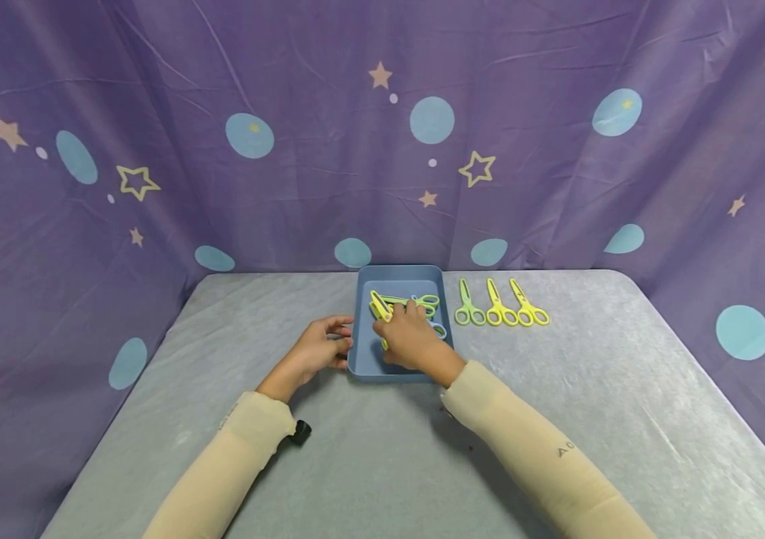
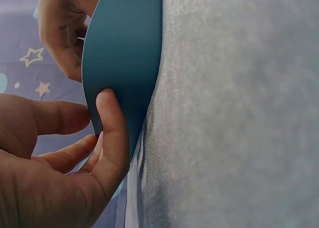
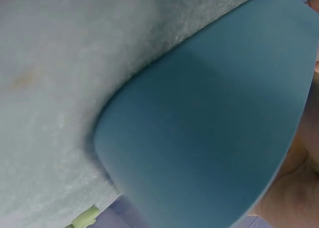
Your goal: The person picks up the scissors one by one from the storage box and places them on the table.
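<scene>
A shallow blue tray (image 1: pixel 367 359) holds several pairs of scissors, among them green scissors (image 1: pixel 429 301) and a pair with a blue handle (image 1: pixel 439 329). My right hand (image 1: pixel 412 337) reaches down into it and grips yellow scissors (image 1: pixel 380 305), whose tip points up and left past the fingers. Most of their handles are hidden under the palm. At the tray's left side, my left hand (image 1: pixel 322 346) rests with loosely bent fingers against the wall. In the left wrist view, a fingertip (image 2: pixel 106 101) presses the tray's outer wall (image 2: pixel 124 39).
Right of the tray, one pair of green scissors (image 1: pixel 468 305) and two yellow pairs, the middle yellow scissors (image 1: pixel 500 305) and the outer yellow scissors (image 1: pixel 528 305), lie in a row, tips away. A purple patterned curtain (image 1: pixel 302 202) hangs behind the grey-covered table (image 1: pixel 382 464).
</scene>
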The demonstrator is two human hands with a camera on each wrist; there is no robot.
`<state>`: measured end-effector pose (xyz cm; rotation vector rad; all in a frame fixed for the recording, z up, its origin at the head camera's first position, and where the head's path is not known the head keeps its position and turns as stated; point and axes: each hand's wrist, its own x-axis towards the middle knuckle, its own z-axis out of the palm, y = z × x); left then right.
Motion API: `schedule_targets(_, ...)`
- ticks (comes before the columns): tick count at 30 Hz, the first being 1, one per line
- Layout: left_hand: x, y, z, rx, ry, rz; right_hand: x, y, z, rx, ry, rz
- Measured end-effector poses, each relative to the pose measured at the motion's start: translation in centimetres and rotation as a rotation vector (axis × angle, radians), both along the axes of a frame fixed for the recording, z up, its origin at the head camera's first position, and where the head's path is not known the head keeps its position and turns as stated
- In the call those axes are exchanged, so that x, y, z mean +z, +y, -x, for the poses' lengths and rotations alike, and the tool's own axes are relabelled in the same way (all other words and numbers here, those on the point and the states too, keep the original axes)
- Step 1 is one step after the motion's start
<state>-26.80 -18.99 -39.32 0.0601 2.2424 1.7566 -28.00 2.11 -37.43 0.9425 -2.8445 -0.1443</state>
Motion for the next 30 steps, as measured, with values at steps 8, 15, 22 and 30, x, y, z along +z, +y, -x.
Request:
schedule_targets(8,-0.1,0.0,0.1,0.000,-0.009,-0.006,0.2,1.2,-0.1,-0.004,0.021,0.028)
schedule_targets(15,-0.1,0.0,0.2,-0.003,-0.013,-0.004,0.2,2.7,0.2,-0.004,0.034,0.065)
schedule_targets(22,-0.2,0.0,0.2,-0.004,-0.010,0.005,0.9,3.9,-0.1,0.008,0.029,0.121)
schedule_targets(30,-0.2,-0.1,0.2,-0.005,-0.006,0.009,1.7,5.6,-0.2,-0.011,0.024,0.173)
